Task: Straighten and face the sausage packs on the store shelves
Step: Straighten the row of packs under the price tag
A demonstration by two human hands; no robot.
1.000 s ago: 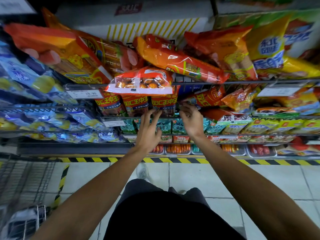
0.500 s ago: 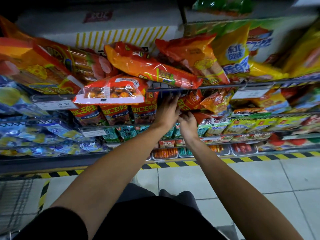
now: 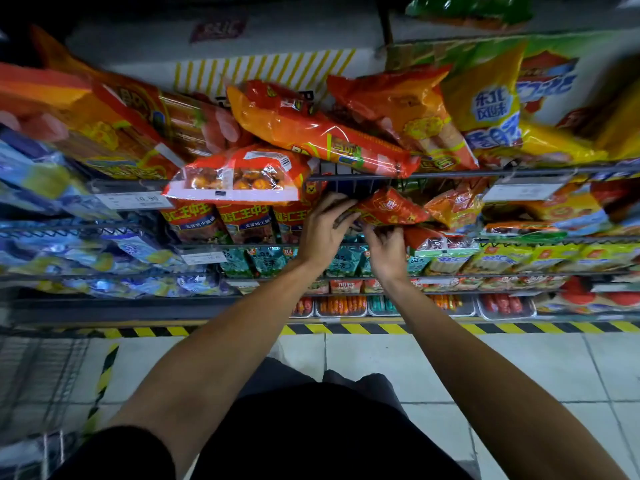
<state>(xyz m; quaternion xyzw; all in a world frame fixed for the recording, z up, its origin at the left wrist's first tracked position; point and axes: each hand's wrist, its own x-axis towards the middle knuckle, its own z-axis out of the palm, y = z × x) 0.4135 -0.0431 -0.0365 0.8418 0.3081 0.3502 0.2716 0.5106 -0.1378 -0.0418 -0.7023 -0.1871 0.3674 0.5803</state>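
A tilted red sausage pack lies on the second wire shelf, just under the top shelf's front rail. My left hand grips its left end, fingers curled over the top edge. My right hand pinches its lower edge from beneath. To the left stand upright red packs with white lettering. Above them a see-through pack of round orange pieces hangs over the rail. A long orange-red pack lies slanted on the top shelf.
Blue packs fill the left shelves. Yellow and orange packs crowd the top right, green packs the lower right. Sausage trays line the bottom shelf above hazard tape. A wire cart stands at the left.
Both hands rose from the lower shelf front to the second shelf and took hold of the red pack. The view shifted up and slightly right.
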